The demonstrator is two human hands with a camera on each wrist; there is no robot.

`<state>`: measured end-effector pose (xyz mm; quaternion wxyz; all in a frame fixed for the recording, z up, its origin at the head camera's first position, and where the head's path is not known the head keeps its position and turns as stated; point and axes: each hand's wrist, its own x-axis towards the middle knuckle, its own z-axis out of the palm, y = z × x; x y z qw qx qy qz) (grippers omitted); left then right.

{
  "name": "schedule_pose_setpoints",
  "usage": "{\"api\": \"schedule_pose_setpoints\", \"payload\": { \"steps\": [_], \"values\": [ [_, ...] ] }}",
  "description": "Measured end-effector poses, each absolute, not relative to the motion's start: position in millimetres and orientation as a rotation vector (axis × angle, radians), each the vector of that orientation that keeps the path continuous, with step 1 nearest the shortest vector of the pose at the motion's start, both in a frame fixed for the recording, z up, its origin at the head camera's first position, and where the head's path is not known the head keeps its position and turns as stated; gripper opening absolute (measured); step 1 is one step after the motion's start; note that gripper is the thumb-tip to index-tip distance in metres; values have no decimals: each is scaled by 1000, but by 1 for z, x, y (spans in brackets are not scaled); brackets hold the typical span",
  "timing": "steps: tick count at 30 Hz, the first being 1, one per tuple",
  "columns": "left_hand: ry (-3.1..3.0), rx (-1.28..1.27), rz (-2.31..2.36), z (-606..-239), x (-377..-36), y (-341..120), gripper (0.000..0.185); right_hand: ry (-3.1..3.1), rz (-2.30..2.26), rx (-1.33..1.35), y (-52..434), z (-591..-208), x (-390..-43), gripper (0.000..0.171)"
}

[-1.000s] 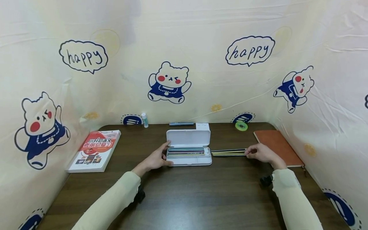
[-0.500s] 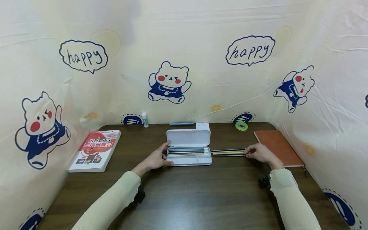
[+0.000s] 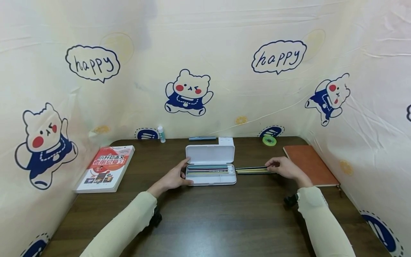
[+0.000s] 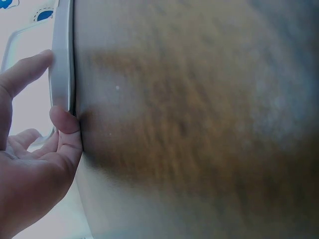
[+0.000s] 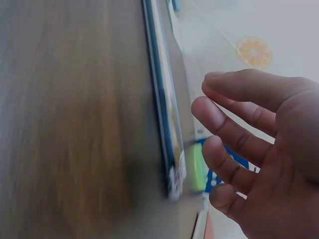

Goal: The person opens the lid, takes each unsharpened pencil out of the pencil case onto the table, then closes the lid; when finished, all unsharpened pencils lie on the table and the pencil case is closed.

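Note:
An open white pencil case (image 3: 210,179) lies in the middle of the brown table (image 3: 224,217), lid (image 3: 210,154) tipped back, with several pencils in its tray. My left hand (image 3: 179,175) grips its left end; in the left wrist view the thumb (image 4: 67,129) and a finger (image 4: 25,74) pinch the case's rim (image 4: 62,59). A few loose pencils (image 3: 252,170) lie just right of the case. My right hand (image 3: 279,167) hovers over their right ends. In the right wrist view its fingers (image 5: 234,134) are loosely bent beside the pencils (image 5: 162,99), gripping nothing.
A red-covered book (image 3: 106,167) lies at the left and an orange notebook (image 3: 309,164) at the right. Along the back edge stand a small glue bottle (image 3: 161,134), a blue pen (image 3: 202,138), a white box (image 3: 226,141) and a green tape roll (image 3: 269,140). Printed cloth walls enclose three sides.
My right hand has slid left along the loose pencils and now covers their right ends. The left hand and the case have not moved.

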<state>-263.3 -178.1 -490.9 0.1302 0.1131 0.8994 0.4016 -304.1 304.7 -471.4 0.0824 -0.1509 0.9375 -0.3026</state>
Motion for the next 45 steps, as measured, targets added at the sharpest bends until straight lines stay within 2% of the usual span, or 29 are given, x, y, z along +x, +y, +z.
{"api": "schedule_pose_setpoints", "payload": {
  "steps": [16,32,45],
  "values": [
    [2605,331,1163,-490,-263,-179,102,2755,-955,-609,237,-459,-306,23],
    [2598,314,1191,-491,-263,-178,102,2696,-907,-780,178,-464,-304,15],
    [2599,293,1177,-491,-264,-177,103,2716,-705,-870,158,-473,-307,10]
  ]
}}
